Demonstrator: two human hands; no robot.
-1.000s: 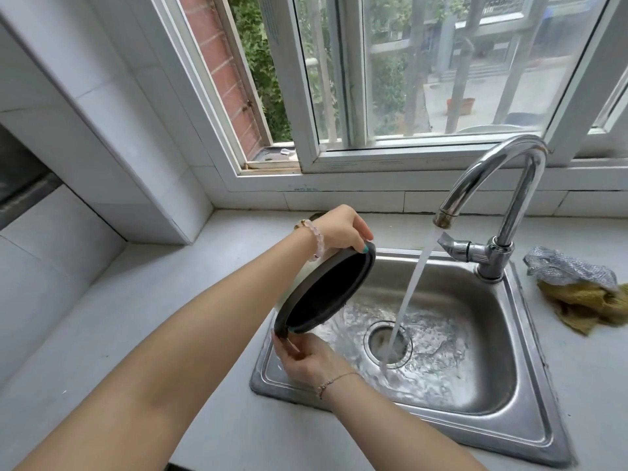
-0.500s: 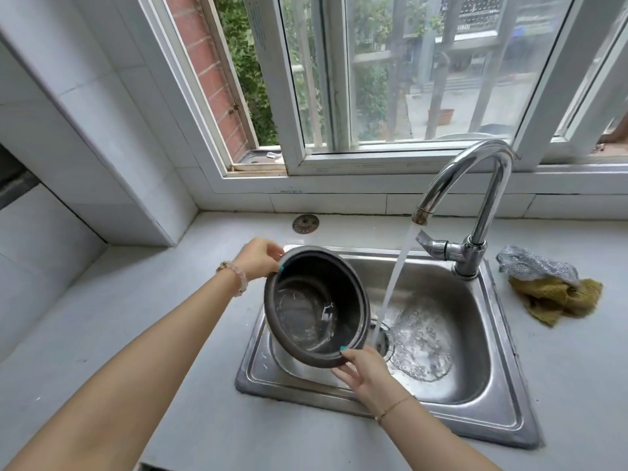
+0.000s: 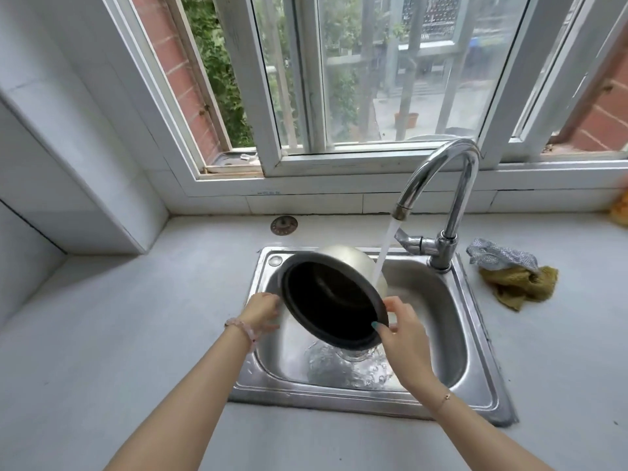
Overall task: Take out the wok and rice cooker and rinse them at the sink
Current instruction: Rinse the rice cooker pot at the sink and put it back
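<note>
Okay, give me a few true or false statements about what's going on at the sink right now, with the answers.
1. The left hand and right hand both hold the pot over the sink. True.
2. The tap is off. False: water runs from it onto the pot's outside.
3. The cloths lie left of the sink. False: they lie on the counter to its right.
4. The pot is tilted. True.

Both forearms (image 3: 190,402) are bare down to the picture's lower edge. The left hand (image 3: 261,309) wears a bead bracelet (image 3: 239,326) of pale pink round beads at its wrist. The right hand (image 3: 404,331) wears a thin chain bracelet (image 3: 445,399) with a small charm, and its thumbnail (image 3: 374,324) is painted teal
</note>
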